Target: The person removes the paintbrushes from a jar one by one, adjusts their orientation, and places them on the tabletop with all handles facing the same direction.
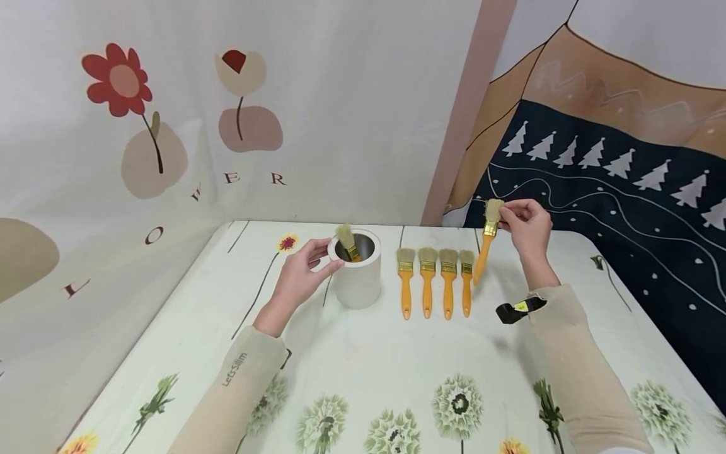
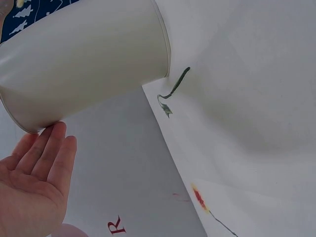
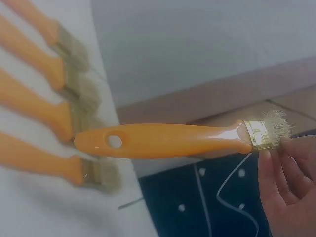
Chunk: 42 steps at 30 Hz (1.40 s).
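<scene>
A white cylindrical holder (image 1: 358, 285) with a dark inside stands upright on the table, a paintbrush (image 1: 345, 236) leaning in it, bristles up. My left hand (image 1: 299, 275) holds the holder's rim from the left, thumb in front and fingers farther back; in the left wrist view, fingertips of the left hand (image 2: 39, 182) meet the rim. To the right, my right hand (image 1: 529, 227) pinches another paintbrush (image 1: 486, 238) by its bristles above the table. Its orange handle hangs down, tilted; the right wrist view shows the handle (image 3: 168, 140) with a hole near its end.
Several orange-handled paintbrushes (image 1: 428, 284) lie side by side between the holder and my right hand, bristles pointing away from me. A flower-patterned cloth covers the table (image 1: 374, 359). Behind it hang a pale printed curtain (image 1: 351, 113) and a dark tree-patterned cloth (image 1: 624, 208).
</scene>
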### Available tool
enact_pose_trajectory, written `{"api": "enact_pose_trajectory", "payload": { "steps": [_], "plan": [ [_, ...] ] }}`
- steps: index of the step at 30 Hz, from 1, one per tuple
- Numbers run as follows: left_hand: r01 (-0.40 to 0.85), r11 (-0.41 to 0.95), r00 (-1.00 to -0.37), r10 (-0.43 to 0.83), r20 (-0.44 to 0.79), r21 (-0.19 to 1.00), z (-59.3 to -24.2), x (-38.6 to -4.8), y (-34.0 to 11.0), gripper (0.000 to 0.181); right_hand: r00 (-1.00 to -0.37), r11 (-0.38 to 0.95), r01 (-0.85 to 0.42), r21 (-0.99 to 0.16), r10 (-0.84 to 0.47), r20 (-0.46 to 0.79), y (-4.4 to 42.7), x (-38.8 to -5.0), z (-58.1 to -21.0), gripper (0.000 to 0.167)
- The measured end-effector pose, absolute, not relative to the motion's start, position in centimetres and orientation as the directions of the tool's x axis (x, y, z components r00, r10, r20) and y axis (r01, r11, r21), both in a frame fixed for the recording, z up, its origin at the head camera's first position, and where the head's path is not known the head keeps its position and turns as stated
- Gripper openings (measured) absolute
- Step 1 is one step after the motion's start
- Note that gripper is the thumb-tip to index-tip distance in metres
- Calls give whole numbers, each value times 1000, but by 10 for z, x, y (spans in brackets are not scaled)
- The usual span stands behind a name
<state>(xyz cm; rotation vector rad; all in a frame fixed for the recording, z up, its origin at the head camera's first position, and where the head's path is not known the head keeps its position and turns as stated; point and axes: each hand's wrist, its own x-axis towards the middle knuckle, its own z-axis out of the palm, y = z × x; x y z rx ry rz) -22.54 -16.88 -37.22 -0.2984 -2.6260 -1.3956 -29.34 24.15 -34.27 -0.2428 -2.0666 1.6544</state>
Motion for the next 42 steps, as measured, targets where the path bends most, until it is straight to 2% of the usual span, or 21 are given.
{"api": "enact_pose_trajectory", "payload": {
  "steps": [5, 12, 18, 23, 32, 36, 42],
  "plan": [
    [244, 540, -969, 106, 223, 805, -372, -225, -168, 58, -877, 245, -120, -962, 427, 218, 249, -295, -356, 14],
    [239, 540, -970, 106, 217, 807, -372, -225, -167, 59, -890, 270, -32, -962, 430, 150, 256, -296, -370, 6],
    [238, 545, -971, 102, 218, 804, -371, -224, -168, 59, -900, 259, 19, -966, 426, 97, 259, -299, -382, 7],
    [234, 546, -972, 101, 214, 804, -371, -224, -168, 58, -904, 256, 52, -965, 423, 63, 261, -300, -392, 14],
    [233, 551, -972, 94, 217, 802, -372, -224, -167, 57, -918, 261, 102, -960, 396, 10, 262, -302, -407, 16],
    [236, 548, -971, 95, 220, 803, -371, -224, -167, 58, -923, 299, 144, -943, 384, -19, 263, -304, -413, 14],
    [232, 547, -972, 92, 218, 804, -372, -224, -167, 58, -929, 336, 184, -924, 365, -53, 264, -306, -421, 22]
  ]
}}
